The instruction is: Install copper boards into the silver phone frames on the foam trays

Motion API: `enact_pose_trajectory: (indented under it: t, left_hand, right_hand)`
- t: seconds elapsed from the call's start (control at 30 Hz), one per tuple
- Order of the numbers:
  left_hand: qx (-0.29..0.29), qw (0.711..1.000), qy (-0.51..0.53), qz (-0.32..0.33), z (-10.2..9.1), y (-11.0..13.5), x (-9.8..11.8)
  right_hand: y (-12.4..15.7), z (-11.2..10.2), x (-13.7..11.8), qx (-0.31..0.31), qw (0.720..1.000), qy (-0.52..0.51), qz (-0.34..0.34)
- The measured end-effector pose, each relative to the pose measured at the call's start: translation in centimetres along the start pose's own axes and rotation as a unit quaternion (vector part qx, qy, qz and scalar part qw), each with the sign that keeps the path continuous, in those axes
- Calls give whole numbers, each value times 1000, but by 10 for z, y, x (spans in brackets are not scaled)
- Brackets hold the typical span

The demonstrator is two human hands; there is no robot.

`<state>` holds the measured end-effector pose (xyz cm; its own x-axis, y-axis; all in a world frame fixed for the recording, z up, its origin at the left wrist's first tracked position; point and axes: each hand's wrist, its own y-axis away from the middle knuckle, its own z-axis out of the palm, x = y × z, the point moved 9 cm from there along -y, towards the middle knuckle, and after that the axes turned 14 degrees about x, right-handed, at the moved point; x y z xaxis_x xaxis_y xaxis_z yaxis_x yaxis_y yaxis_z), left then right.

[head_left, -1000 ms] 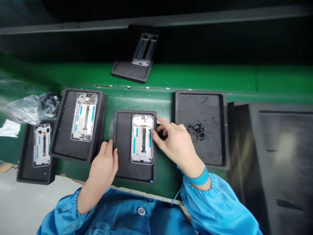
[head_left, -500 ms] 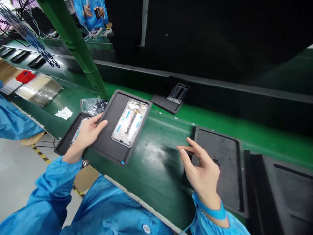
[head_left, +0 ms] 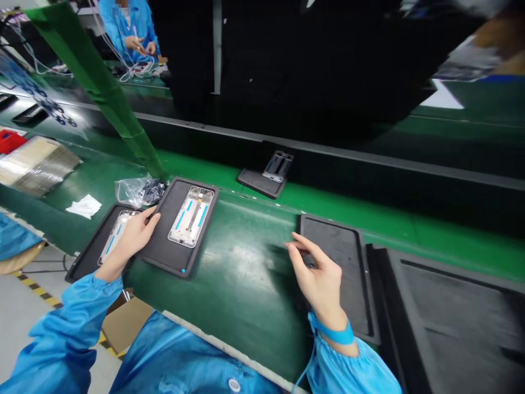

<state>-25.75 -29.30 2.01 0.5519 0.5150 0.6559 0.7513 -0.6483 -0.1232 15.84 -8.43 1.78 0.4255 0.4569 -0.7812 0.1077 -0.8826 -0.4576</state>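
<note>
My left hand (head_left: 137, 235) grips the left edge of a black tray (head_left: 164, 249), thumb on top. A silver phone frame (head_left: 193, 216) with blue strips and a dark flex cable lies in it. Partly under my left wrist is a second black tray (head_left: 88, 249) with a similar phone frame (head_left: 116, 236). My right hand (head_left: 318, 276), with a blue wrist strap, hovers over the bench beside an empty-looking black tray (head_left: 348, 273). Its thumb and fingertips are drawn together in a pinch; whether something small is between them I cannot make out.
More black trays (head_left: 463, 295) stand at the right. A tray (head_left: 262, 183) with a phone frame (head_left: 279, 166) lies at the back. To the left are a clear plastic bag (head_left: 137, 191), a white tissue (head_left: 85, 206) and a green post (head_left: 102, 98). A co-worker (head_left: 131, 33) works beyond.
My left hand has lowered the tray with the phone frame toward the bench, beside the left tray. My right hand's fingertips have drawn closer together. The view has shifted to the right.
</note>
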Motion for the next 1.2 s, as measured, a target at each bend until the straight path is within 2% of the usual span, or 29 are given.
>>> enact_pose_trajectory:
  t: [0.07, 0.13, 0.2, 0.27, 0.3, 0.37, 0.43, 0.5, 0.57, 0.67, 0.8, 0.9, 0.97, 1.03, 1.1, 1.2]
  left_hand:
    - [8, 1000, -19, -1, -4, 0, 1]
    - [24, 998, -49, 19, -8, -6, 15]
    - [43, 994, -71, 67, -6, -19, 47]
    - [40, 988, -70, 131, 12, -37, 96]
    - [16, 985, -60, 159, 31, -48, 122]
    - [-73, 979, -52, 185, 88, -69, 170]
    - [-179, 964, -118, 154, 158, -87, 197]
    - [-212, 956, -155, 129, 211, -101, 218]
    - [-211, 955, -177, 112, 247, -110, 231]
    - [-196, 959, -183, 94, 274, -110, 235]
    - [-209, 964, -145, 73, 278, -97, 231]
    - [-234, 966, -90, 54, 263, -81, 232]
    - [-247, 967, -48, 37, 242, -66, 231]
    - [-256, 966, -11, 21, 213, -44, 223]
    - [-266, 964, 14, 12, 180, -16, 207]
    - [-291, 954, 70, -5, 135, 38, 170]
  right_hand:
    - [-8, -12, 0, 14, 1000, 12, -15]
    - [-17, -27, 6, 17, 999, 40, -30]
    - [-26, -43, 19, 12, 995, 89, -33]
    - [-33, -57, 40, 4, 989, 144, -19]
    - [-35, -61, 52, -4, 986, 167, -6]
    - [-35, -65, 75, -31, 982, 184, 19]
    - [-33, -62, 93, -57, 980, 186, 36]
    - [-31, -58, 104, -77, 979, 184, 44]
    - [-30, -55, 109, -89, 977, 186, 47]
    - [-29, -56, 113, -96, 974, 197, 49]
    - [-29, -56, 114, -113, 971, 208, 42]
    - [-29, -55, 111, -123, 969, 212, 37]
    - [-29, -54, 109, -124, 966, 222, 38]
    - [-28, -54, 108, -115, 963, 241, 47]
    - [-28, -55, 107, -106, 957, 261, 61]
    - [-28, -58, 108, -94, 947, 294, 88]
